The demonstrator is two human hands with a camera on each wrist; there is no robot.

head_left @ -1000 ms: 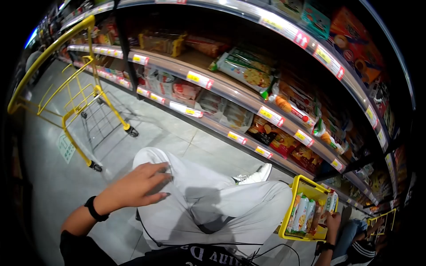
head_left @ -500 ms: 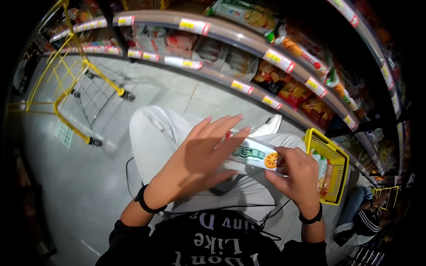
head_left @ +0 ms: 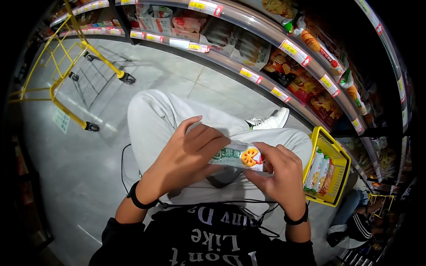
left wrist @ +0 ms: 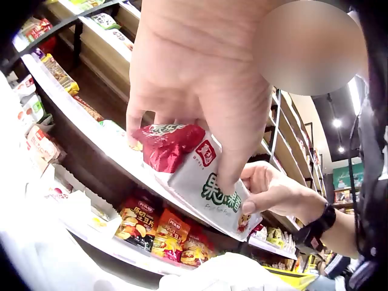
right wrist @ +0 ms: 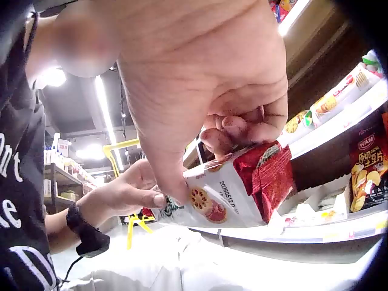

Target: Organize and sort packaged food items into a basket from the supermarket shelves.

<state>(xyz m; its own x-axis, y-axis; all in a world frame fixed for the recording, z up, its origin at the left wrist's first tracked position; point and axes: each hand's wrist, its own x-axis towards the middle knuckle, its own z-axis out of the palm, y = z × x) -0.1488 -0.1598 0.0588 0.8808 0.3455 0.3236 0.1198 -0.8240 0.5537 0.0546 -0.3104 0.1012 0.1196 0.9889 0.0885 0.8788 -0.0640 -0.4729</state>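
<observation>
Item: one white rectangular plastic-wrapped packet (head_left: pixel 234 156), green lettering, pie picture, glossy red ends; held in the air above the lap, between both hands.

Left hand (head_left: pixel 183 155): fingers partly curled round one end of the packet, thumb pressed on its printed face, one finger standing out from the others.

Right hand (head_left: pixel 282 172): fingers bent, pinching the opposite end against the thumb; black printed code beside the thumb.

Worn: black wristband on each wrist; black top with pale lettering; light grey trousers (head_left: pixel 155 116); white shoe (head_left: pixel 274 119).

Right side: yellow plastic basket (head_left: pixel 336 154), slatted walls, several wrapped snack packets (head_left: pixel 317 170) inside, just beside the knee.

Ahead: store shelf (head_left: pixel 256 29) with yellow-and-red price tags; crisp bags in red and dark wrappers on its lower level.

Left side: yellow metal-framed cart (head_left: pixel 69 110) on the grey tiled floor, well apart from the hands.
</observation>
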